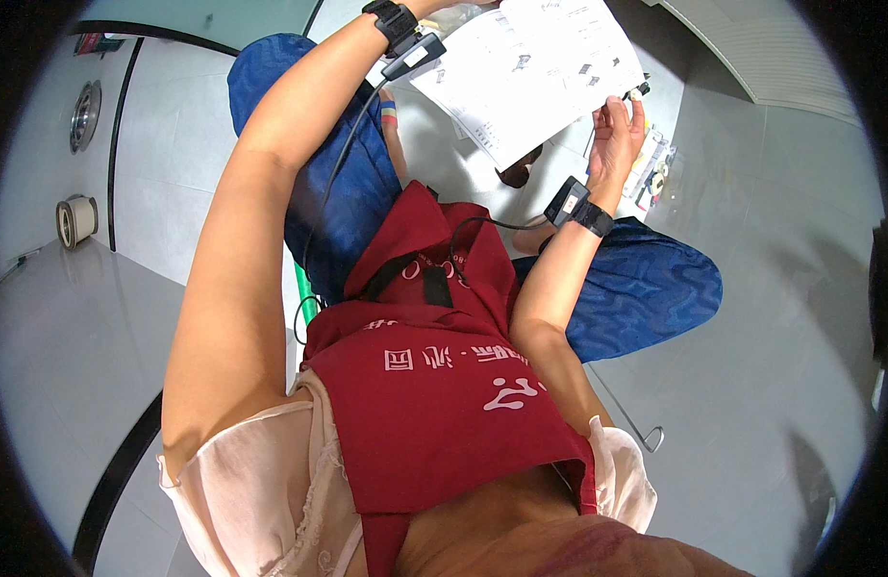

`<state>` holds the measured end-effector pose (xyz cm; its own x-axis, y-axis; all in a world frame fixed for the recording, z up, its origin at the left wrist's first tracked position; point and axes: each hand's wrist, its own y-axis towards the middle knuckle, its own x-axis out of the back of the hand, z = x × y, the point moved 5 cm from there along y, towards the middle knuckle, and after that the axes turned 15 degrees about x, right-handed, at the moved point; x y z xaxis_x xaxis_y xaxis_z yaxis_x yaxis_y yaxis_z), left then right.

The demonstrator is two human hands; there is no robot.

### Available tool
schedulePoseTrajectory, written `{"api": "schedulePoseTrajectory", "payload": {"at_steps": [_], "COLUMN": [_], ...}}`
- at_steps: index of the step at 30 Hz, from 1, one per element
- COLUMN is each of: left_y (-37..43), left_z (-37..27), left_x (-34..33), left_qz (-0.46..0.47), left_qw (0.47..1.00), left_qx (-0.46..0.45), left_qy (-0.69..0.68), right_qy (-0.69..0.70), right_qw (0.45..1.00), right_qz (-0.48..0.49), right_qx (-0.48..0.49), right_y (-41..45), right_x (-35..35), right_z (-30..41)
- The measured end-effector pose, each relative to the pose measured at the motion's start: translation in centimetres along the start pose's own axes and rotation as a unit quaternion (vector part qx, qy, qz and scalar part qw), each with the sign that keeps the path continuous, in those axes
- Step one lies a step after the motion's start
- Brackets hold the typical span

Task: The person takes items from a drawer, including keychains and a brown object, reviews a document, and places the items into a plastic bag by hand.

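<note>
A white printed instruction sheet (530,72) with small line drawings is spread out at the top of the view. My left hand (454,3) reaches its upper left edge; most of that hand is cut off by the picture's rim, so its grip is hidden. By the sheet's lower right edge, my right hand (615,141) has its fingers bent upward. A small black-and-pale part (638,91) shows at those fingertips and seems to be pinched there. Both wrists wear black straps with small cabled devices, the left device (415,56) and the right device (571,202).
Packaged small parts and tools (653,169) lie on the floor beyond my right wrist. A dark brown object (519,169) is partly under the sheet. Upper right stands a ribbed pale panel (783,50). A thin hooked metal rod (649,436) lies right of my body. Glass panels border the left side.
</note>
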<state>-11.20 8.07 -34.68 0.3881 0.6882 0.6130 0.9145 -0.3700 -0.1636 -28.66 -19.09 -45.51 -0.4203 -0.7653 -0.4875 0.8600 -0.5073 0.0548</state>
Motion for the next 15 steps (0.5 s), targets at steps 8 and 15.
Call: {"api": "schedulePoseTrajectory", "payload": {"at_steps": [8, 15], "left_y": [-0.08, -0.32], "left_z": [-0.01, -0.39], "left_x": [-0.03, 0.09], "left_qz": [0.001, -0.007], "left_qw": [1.0, 1.0], "left_qx": [0.003, 0.007], "left_qy": [0.0, 0.013], "right_qy": [0.001, 0.001], "right_qw": [1.0, 1.0], "right_qz": [-0.001, 0.002], "right_qx": [0.001, -0.001], "right_y": [-0.07, -0.03], "right_x": [0.08, 0.04], "right_z": [-0.19, -0.22]}}
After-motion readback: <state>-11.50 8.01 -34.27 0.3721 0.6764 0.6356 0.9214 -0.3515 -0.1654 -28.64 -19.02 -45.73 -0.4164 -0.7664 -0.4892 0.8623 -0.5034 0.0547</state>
